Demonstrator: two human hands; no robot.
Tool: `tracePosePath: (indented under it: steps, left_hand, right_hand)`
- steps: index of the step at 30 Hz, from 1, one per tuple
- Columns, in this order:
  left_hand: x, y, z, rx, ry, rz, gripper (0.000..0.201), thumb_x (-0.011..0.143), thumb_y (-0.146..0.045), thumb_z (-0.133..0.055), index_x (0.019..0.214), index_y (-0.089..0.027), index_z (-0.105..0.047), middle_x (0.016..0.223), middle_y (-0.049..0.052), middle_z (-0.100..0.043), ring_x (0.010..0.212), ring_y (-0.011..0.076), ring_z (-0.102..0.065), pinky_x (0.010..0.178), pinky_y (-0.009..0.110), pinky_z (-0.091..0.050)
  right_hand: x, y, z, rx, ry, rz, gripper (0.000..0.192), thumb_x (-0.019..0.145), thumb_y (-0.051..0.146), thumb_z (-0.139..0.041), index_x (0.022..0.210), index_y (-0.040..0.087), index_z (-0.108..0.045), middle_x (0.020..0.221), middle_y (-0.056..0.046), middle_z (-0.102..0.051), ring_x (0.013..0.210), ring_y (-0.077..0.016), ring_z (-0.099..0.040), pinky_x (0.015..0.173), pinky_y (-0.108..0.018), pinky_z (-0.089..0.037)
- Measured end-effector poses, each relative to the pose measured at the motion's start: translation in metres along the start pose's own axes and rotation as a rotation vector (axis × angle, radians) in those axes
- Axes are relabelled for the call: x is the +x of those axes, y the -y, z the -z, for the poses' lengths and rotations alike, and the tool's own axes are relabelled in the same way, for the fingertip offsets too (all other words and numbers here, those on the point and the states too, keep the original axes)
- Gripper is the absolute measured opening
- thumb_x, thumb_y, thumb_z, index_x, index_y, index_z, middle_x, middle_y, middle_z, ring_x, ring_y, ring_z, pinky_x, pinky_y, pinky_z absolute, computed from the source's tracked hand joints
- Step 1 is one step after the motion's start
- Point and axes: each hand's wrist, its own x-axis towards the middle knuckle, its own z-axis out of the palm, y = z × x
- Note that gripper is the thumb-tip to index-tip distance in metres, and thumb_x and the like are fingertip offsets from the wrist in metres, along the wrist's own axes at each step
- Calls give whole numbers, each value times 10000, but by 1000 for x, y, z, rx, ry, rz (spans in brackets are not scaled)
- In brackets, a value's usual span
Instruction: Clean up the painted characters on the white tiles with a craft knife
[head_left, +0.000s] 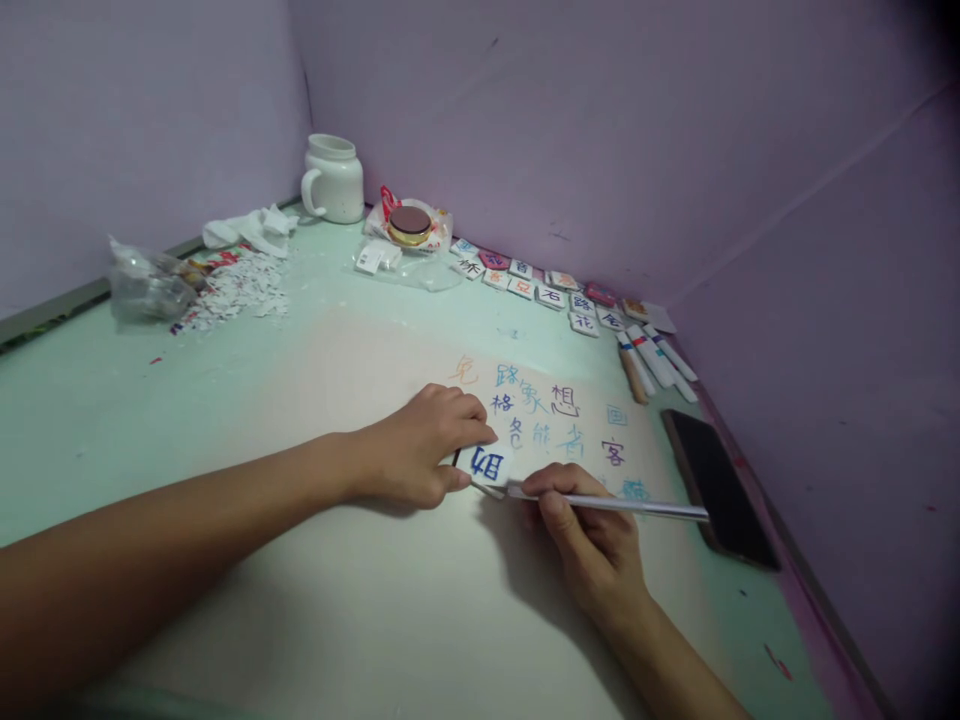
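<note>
My left hand [427,445] is closed on the left side of a small white card [487,463] with a dark blue Chinese character, thumb and fingers at its edges. In my right hand [589,525] is a slim silver craft knife [637,505], gripped like a pen. Its front end lies at the card's lower right edge, where a thin pale strip [489,490] shows; whether this is blade or cut edge I cannot tell. Beneath both hands is a large pale sheet [360,580] with coloured handwritten characters [566,402].
A white mug [335,180] stands at the back corner, beside a round gold-rimmed tin [410,225]. Left are paper scraps [244,290] and a plastic bag [154,285]. Character cards [551,297], markers [652,355] and a dark phone [716,490] line the right wall.
</note>
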Motion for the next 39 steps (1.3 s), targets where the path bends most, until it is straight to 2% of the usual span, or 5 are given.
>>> tracePosePath:
  steps: [3,25,33,36,39]
  left_hand:
    - [0,1,-1,-6,0,-6,385,716,-181,-628,1099,-154,-597,1128,113,-566,1079,272,-479,982,459,-322]
    - [0,2,-2,2,-8,-2,395,717,-195,-601,1109,-150,-596,1118,105,-566,1070,259,-477,975,448,-320]
    - [-2,8,-7,-14,-87,-86,397,733,-155,-508,1123,-180,-581,1107,89,-579,1058,243,-504,957,431,-364]
    - [-3,2,-2,-33,-138,-120,464,743,-69,-407,1176,-158,-550,1174,112,-569,1118,221,-502,970,391,-384]
    - [-3,-8,-2,50,-234,-49,451,757,-153,-460,1201,-125,-531,1202,144,-551,1129,263,-497,964,434,-385]
  right_hand:
    - [0,-1,-1,5,-39,5,130,930,233,-478,906,237,-606,672,22,-548,604,-127,-493,529,-245,-354]
    - [1,2,3,34,55,9,131,920,232,-483,869,226,-604,675,28,-562,602,-113,-499,543,-234,-378]
    - [3,-5,2,-54,-293,63,159,877,173,-560,968,262,-654,679,40,-582,562,-95,-504,499,-218,-375]
    - [5,-6,3,-102,-330,56,183,876,168,-560,1004,262,-652,741,25,-614,597,-104,-542,531,-230,-416]
    - [6,-6,4,-133,-329,58,186,877,169,-555,1019,247,-647,782,8,-636,631,-115,-575,555,-243,-448]
